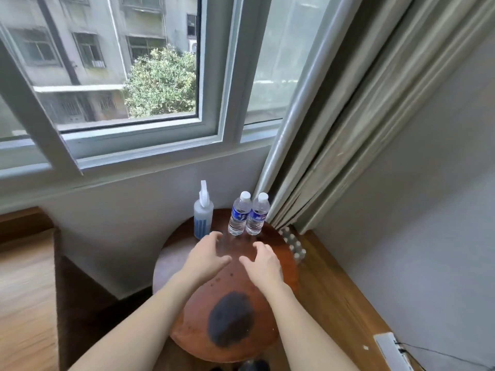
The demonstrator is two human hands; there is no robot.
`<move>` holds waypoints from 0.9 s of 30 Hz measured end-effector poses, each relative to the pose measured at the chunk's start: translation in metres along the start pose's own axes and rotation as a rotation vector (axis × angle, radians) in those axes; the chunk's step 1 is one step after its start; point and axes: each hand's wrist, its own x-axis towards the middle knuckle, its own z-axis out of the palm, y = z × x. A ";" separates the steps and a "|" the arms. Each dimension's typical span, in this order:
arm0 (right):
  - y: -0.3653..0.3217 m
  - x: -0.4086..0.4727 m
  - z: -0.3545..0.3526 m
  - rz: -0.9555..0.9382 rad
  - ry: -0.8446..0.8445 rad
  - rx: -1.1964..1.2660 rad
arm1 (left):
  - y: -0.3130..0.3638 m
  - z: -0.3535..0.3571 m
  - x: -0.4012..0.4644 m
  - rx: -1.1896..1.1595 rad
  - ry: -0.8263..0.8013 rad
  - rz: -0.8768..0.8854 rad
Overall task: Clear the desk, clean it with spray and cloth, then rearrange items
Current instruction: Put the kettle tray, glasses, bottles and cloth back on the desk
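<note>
A small round reddish-brown table [286, 263] stands under the window. At its far edge stand a white spray bottle [203, 212] with blue liquid and two clear water bottles [240, 214] [258, 215] with blue labels, side by side. A dark grey cloth [231, 318] lies on the near part of the tabletop. My left hand [207, 257] hovers just in front of the spray bottle, fingers spread and holding nothing. My right hand [263, 262] hovers in front of the water bottles, fingers loosely curved and empty.
A pack of several small bottles [294, 246] sits on the floor to the table's right, beside the beige curtain [348, 124]. The wall and window sill are just behind the table. A white power strip [388, 349] lies at the lower right.
</note>
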 end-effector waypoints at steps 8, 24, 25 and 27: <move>0.024 0.086 -0.021 -0.039 0.023 0.035 | 0.036 0.033 0.073 -0.117 0.078 -0.077; 0.023 0.198 -0.025 -0.073 0.027 0.152 | 0.038 0.056 0.187 -0.173 0.148 -0.128; 0.023 0.200 -0.023 -0.071 0.027 0.159 | 0.037 0.057 0.189 -0.164 0.146 -0.118; 0.023 0.202 -0.020 -0.064 0.036 0.178 | 0.035 0.058 0.192 -0.151 0.149 -0.115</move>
